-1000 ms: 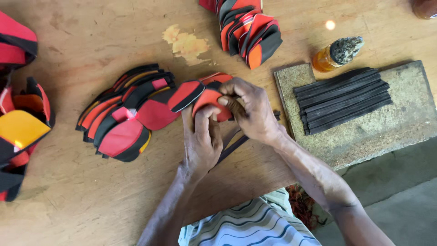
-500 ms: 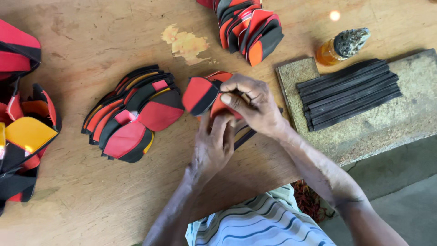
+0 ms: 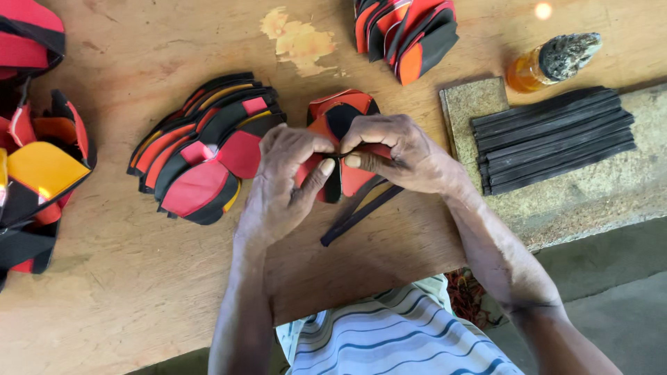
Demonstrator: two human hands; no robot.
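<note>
Both hands together at the middle of the wooden table [image 3: 139, 292], pinching one red and black shoe-upper piece [image 3: 342, 114] between them. Left hand [image 3: 285, 184] closed on its near edge, thumb tip pressed against the right thumb; right hand [image 3: 403, 153] clamped on the same piece from 3 o'clock. Most of that piece hidden under the knuckles, only its curved top showing at 12 o'clock of the hands. Exact spot of the pinch hard to make out, a dark edge just visible between the thumbnails.

A thin black strap [image 3: 361, 212] trailing from under the right hand toward 6 o'clock, its upper end hidden, lying flat on the wood.

At 9 o'clock of the hands, a fanned stack of red and black pieces [image 3: 201, 156], flat, rounded, overlapping like scales, smooth and matte. At 12 o'clock, a second stack [image 3: 410, 35], cut off by the top edge. Far at 9 o'clock, a heap with a yellow panel [image 3: 38, 173], cut off at the left edge.

At 3 o'clock, a bundle of black strips [image 3: 552, 139], straight and even, resting on a rough, speckled slab [image 3: 590, 198]. At 1 o'clock, a small bottle of amber liquid [image 3: 549, 62], lying tilted, its top crusted grey.

Wood worn, stained, with a pale dried patch [image 3: 299, 42] at 12 o'clock. Striped shirt [image 3: 403, 340] at 6 o'clock, partly cut off.
</note>
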